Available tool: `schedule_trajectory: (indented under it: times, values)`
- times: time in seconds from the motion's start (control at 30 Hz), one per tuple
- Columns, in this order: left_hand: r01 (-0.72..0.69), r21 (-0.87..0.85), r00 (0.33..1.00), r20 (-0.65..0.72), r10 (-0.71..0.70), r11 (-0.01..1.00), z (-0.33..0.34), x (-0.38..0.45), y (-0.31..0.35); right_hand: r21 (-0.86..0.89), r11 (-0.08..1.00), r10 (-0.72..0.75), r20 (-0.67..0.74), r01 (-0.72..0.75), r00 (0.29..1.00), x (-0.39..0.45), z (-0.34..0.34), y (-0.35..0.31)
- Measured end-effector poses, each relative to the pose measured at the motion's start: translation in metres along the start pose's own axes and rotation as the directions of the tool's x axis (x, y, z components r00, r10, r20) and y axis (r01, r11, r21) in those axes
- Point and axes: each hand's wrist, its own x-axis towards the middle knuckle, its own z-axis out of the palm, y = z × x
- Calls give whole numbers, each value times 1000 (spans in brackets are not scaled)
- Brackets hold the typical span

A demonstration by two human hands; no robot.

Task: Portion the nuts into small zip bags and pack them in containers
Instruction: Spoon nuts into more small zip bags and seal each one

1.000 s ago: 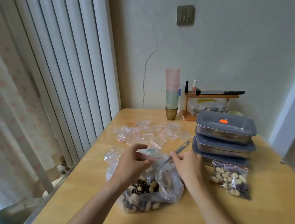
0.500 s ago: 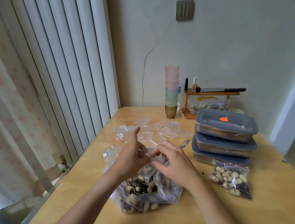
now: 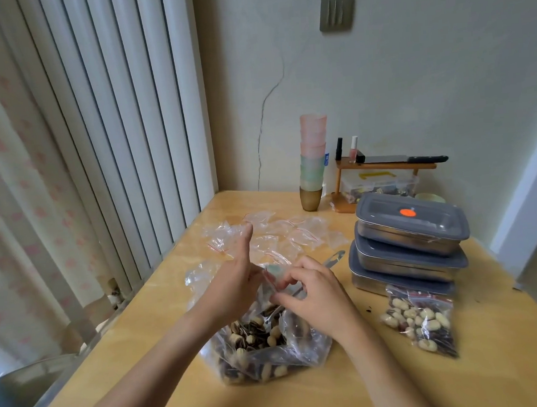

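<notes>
Small zip bag [image 3: 274, 272] between hands [image 3: 277, 286]

- Soft, even daylight enters through the blinds [image 3: 109, 119] left of the hands.
- Shadows faint.
- Wide-angle bending and slight blur at the frame edges.

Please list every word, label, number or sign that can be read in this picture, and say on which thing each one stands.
No text can be read anywhere.
Orange sticker on the top container: no readable print.
Yellow mark on the clear box under the wooden shelf: too blurred to read.
Small bottles: labels too small.
</notes>
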Motion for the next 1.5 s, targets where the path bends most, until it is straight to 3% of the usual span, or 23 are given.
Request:
schedule_trajectory:
  times: [0.2,0.3,0.4,0.5,0.6,0.77,0.93,1.2,1.27,1.4,1.5]
  values:
    - [-11,-7,999,54,11,1000,6,-4,-1,44,978,-201,-31,202,979,-1,4,-3]
    - [30,-146,992,124,-12,989,3,-8,-1,128,958,-252,-56,257,966,-3,0,-9]
    - [100,-336,973,231,-21,937,-2,-15,4,227,957,-193,28,181,981,-4,-3,-9]
    - [118,-376,951,310,5,919,-5,-18,4,270,955,-137,49,119,989,-3,0,-4]
    - [83,-299,942,334,22,951,0,-20,-1,375,926,-65,57,39,996,-1,0,0]
    - [21,-164,971,240,19,986,13,-18,-14,538,841,-27,126,-46,992,-1,-3,-4]
    - [-3,-137,971,237,36,991,15,-20,-19,519,850,34,112,-88,993,-2,-5,-8]
    - [-5,-139,990,142,25,990,15,-15,-14,477,877,5,116,-60,993,-4,-5,-9]
    - [19,-150,993,115,-2,988,15,-13,-15,461,886,-22,149,-50,989,-4,-8,-10]
    - [124,-180,973,213,-84,976,13,-14,-16,444,895,-48,173,-34,984,-5,-8,-12]
    - [215,-171,959,224,-174,962,12,-12,-10,332,939,-136,112,92,984,-4,-2,-7]
